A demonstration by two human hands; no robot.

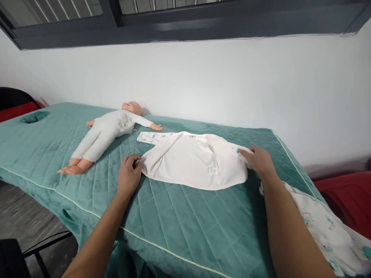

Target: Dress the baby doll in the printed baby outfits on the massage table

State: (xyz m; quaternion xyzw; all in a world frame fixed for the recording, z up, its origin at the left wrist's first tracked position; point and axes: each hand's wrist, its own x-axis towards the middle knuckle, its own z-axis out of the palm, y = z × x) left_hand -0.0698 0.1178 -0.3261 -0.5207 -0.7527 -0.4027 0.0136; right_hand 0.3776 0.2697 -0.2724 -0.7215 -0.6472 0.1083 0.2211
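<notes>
A white baby shirt (185,164) lies spread on the green quilted cover, its plain inside facing up and a small label at the neckline. One printed sleeve stretches out to the left. My left hand (130,172) is closed on the shirt's left edge, thumb and fingers pinched together. At the opposite side, my right hand (259,160) grips the other sleeve near its end; the cloth between those fingers is partly hidden. Beyond my left hand, a baby doll (107,129) in white lies on its back, arms spread.
The green quilted cover (179,224) drapes over a bed against a white wall, below a dark window frame (203,25). Printed white baby clothing (327,227) lies beside my right forearm. Red chairs (348,193) stand at the right, and a hole (34,117) shows far left.
</notes>
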